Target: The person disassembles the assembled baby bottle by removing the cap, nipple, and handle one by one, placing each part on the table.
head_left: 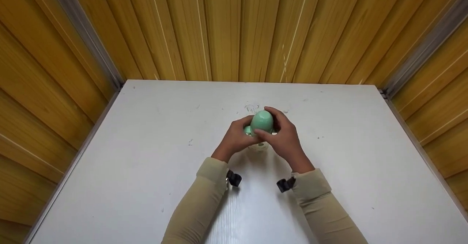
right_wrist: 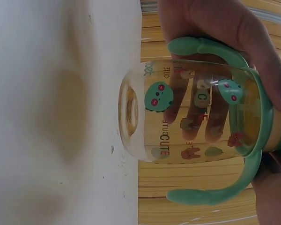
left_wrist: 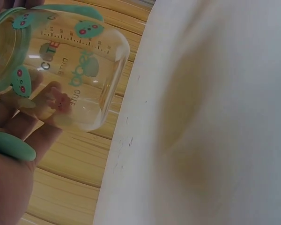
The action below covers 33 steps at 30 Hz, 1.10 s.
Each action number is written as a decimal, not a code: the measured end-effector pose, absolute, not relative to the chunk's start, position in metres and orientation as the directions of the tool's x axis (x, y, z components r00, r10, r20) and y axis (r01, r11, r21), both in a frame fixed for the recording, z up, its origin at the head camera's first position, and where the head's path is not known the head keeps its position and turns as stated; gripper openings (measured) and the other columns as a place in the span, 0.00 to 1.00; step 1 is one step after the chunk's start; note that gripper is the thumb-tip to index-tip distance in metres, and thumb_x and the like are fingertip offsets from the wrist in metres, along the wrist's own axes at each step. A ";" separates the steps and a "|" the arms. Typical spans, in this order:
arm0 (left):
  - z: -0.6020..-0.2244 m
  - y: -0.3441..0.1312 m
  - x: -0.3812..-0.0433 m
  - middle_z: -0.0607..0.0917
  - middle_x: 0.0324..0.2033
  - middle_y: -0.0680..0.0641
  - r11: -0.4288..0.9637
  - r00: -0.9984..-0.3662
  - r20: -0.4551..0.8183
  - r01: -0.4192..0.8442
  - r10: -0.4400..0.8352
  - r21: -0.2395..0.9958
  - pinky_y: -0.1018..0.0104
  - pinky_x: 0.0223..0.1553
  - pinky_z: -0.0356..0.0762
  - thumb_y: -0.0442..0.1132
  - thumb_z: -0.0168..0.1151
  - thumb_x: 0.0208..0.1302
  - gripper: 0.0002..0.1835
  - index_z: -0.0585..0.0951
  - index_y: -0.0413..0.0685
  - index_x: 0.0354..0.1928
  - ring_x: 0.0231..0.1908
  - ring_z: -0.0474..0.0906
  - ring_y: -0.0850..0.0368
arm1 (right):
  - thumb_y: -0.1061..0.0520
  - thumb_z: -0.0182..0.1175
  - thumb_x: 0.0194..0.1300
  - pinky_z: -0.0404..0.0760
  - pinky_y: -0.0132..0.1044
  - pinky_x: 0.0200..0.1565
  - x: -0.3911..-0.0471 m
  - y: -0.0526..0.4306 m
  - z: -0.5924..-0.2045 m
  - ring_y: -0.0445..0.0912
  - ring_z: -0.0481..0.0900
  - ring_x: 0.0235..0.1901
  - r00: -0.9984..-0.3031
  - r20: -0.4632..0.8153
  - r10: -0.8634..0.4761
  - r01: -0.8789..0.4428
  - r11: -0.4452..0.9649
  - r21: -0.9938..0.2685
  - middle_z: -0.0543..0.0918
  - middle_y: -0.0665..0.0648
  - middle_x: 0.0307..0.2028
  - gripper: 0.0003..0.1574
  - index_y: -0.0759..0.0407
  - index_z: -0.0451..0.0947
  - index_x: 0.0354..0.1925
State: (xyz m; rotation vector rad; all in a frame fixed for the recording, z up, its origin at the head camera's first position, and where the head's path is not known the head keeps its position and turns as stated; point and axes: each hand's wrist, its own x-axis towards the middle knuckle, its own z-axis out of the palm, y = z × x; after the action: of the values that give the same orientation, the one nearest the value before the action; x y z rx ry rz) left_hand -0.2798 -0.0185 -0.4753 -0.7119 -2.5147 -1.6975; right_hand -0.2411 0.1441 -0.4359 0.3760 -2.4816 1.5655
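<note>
A clear baby bottle (right_wrist: pixel 178 112) with cartoon prints, a mint-green collar and two mint-green handles is held between both hands above the table. In the head view its rounded mint-green cap (head_left: pixel 262 120) points up. My left hand (head_left: pixel 237 138) grips the bottle from the left, near the collar; in the left wrist view one handle (left_wrist: pixel 11 144) lies by its palm. My right hand (head_left: pixel 285 136) holds the upper part from the right, its thumb on the near side by the cap. In the right wrist view, fingers show through the clear body.
A white table (head_left: pixel 146 134) with small dark scuffs lies under the hands. Yellow wood-look panels (head_left: pixel 226 32) rise behind it and at both sides. Each wrist carries a small black camera, one on the left sleeve (head_left: pixel 214 172) and one on the right sleeve (head_left: pixel 312 187).
</note>
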 end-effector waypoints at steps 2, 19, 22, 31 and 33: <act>-0.476 -0.019 -0.277 0.79 0.47 0.64 0.300 -0.895 0.272 0.384 0.355 0.873 0.63 0.49 0.74 0.62 0.69 0.40 0.33 0.73 0.70 0.53 0.46 0.75 0.66 | 0.35 0.67 0.44 0.73 0.44 0.54 -0.239 0.142 -0.436 0.42 0.71 0.55 -0.951 0.286 -0.115 -0.308 0.399 -0.864 0.70 0.44 0.58 0.46 0.38 0.62 0.61; -0.481 -0.029 -0.267 0.80 0.47 0.64 0.258 -0.912 0.224 0.321 0.345 0.911 0.63 0.48 0.74 0.57 0.73 0.38 0.33 0.75 0.72 0.52 0.46 0.75 0.65 | 0.37 0.68 0.44 0.75 0.44 0.51 -0.228 0.127 -0.443 0.42 0.73 0.52 -0.943 0.320 -0.088 -0.328 0.388 -0.861 0.71 0.44 0.56 0.43 0.33 0.63 0.58; -0.480 -0.029 -0.267 0.80 0.46 0.64 0.255 -0.913 0.211 0.309 0.350 0.916 0.64 0.48 0.74 0.54 0.74 0.38 0.32 0.76 0.70 0.52 0.45 0.75 0.66 | 0.37 0.68 0.43 0.76 0.44 0.50 -0.226 0.127 -0.443 0.42 0.74 0.51 -0.943 0.325 -0.074 -0.328 0.381 -0.865 0.72 0.45 0.55 0.42 0.35 0.64 0.57; -0.453 -0.031 -0.248 0.82 0.46 0.59 0.226 -0.916 0.202 0.291 0.348 0.930 0.65 0.47 0.75 0.47 0.73 0.41 0.31 0.77 0.59 0.53 0.44 0.77 0.63 | 0.41 0.70 0.44 0.76 0.41 0.49 -0.224 0.125 -0.439 0.41 0.75 0.49 -0.935 0.347 -0.074 -0.351 0.341 -0.872 0.75 0.45 0.53 0.40 0.38 0.67 0.56; -0.447 -0.033 -0.244 0.82 0.45 0.58 0.210 -0.914 0.214 0.297 0.344 0.931 0.66 0.46 0.75 0.47 0.73 0.41 0.31 0.78 0.59 0.53 0.44 0.77 0.63 | 0.45 0.71 0.44 0.76 0.41 0.49 -0.222 0.124 -0.435 0.42 0.75 0.49 -0.937 0.341 -0.077 -0.346 0.325 -0.880 0.75 0.46 0.53 0.40 0.42 0.68 0.56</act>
State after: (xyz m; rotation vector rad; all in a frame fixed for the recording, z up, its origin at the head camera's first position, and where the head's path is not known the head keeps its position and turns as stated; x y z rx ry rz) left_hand -0.2443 -0.0326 -0.4473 -0.6562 -2.4741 -1.8888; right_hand -0.2219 0.1243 -0.4348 0.3840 -2.3539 1.6541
